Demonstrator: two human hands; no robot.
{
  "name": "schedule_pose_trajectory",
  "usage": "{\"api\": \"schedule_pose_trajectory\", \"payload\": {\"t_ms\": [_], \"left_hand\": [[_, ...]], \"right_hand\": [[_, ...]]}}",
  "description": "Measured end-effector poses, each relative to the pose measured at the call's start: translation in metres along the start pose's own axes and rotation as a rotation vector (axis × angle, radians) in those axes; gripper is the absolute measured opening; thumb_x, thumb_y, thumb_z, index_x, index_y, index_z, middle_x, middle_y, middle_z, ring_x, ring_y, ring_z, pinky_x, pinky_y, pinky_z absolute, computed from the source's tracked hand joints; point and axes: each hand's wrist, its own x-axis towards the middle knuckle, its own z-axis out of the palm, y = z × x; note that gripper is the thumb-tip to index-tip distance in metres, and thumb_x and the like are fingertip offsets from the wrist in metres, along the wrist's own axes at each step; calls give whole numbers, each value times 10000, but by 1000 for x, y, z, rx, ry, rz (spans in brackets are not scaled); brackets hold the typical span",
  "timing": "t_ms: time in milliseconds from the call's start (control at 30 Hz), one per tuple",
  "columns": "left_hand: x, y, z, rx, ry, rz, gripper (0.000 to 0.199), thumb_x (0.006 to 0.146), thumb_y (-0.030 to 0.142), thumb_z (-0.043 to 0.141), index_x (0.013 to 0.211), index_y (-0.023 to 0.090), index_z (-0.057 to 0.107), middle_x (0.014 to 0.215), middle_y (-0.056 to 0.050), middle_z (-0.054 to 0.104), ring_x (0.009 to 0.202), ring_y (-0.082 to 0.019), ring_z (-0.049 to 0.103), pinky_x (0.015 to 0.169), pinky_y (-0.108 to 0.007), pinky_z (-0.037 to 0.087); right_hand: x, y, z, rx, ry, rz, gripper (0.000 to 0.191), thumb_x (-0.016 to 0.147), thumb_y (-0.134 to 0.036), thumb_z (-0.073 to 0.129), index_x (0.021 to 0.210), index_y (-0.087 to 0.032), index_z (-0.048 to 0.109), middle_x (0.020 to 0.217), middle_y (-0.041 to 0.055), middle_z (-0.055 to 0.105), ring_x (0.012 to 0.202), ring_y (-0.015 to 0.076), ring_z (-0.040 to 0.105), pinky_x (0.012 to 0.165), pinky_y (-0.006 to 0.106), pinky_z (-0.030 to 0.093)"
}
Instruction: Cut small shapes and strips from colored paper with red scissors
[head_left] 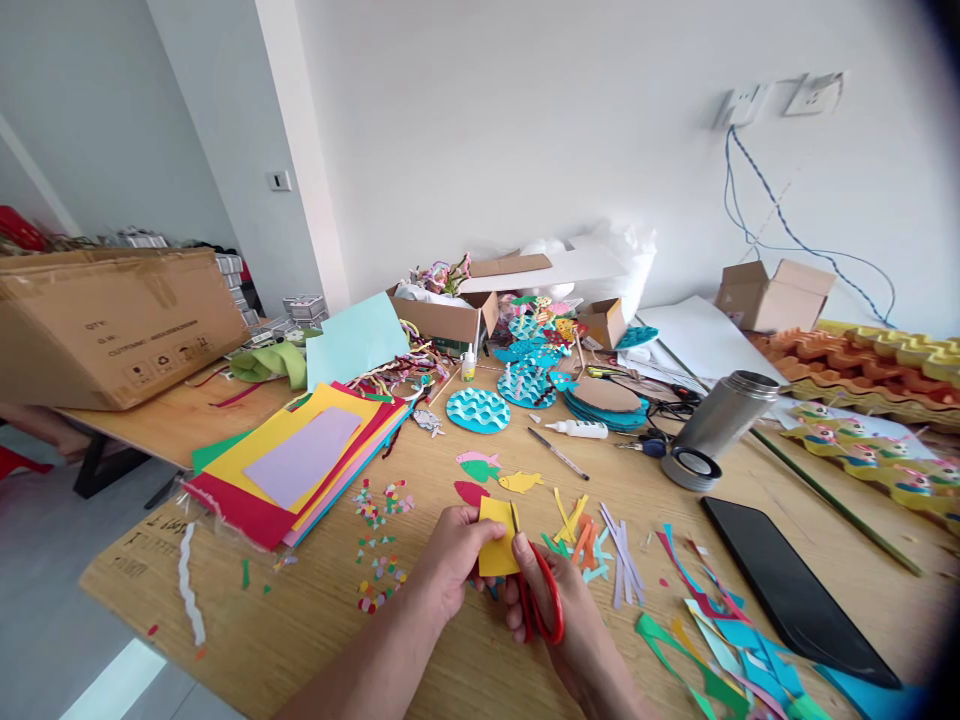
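My left hand [452,560] pinches the left edge of a small yellow paper piece [496,540] above the wooden table. My right hand [551,610] is closed on red-handled scissors [556,600], whose blades point up along the right part of the yellow piece. Just beyond lie paper fish: a green one [480,469], a red one [470,492] and a yellow one [521,482]. Left of my hands are small confetti dots [382,575]. Paper strips, yellow [571,515], orange [587,543] and purple [621,555], lie to the right.
Coloured sheets [300,455] are stacked at the left. A pen [559,454], a white glue bottle [581,429] and a wavy blue disc [478,410] lie farther back. At the right are a metal flask [724,415], a black tablet [795,590] and paper scraps [757,650].
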Motion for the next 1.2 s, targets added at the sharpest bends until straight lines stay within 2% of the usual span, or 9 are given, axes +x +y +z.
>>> {"api": "schedule_pose_trajectory", "payload": {"t_ms": [567, 1200], "left_hand": [[2, -1, 0, 12, -16, -19, 135, 600, 285, 605, 612, 162, 549, 426, 24, 497, 330, -88, 406, 316, -211, 187], [1, 0, 1, 40, 9, -21, 108, 593, 267, 591, 590, 165, 556, 397, 35, 478, 298, -79, 384, 300, -205, 202]], "right_hand": [[-1, 3, 3, 11, 28, -28, 470, 715, -615, 611, 668, -162, 497, 449, -53, 526, 298, 55, 461, 280, 142, 357], [-3, 0, 3, -16, 34, 1, 488, 699, -645, 600, 649, -179, 463, 425, -81, 484, 260, 26, 388, 245, 120, 316]]}}
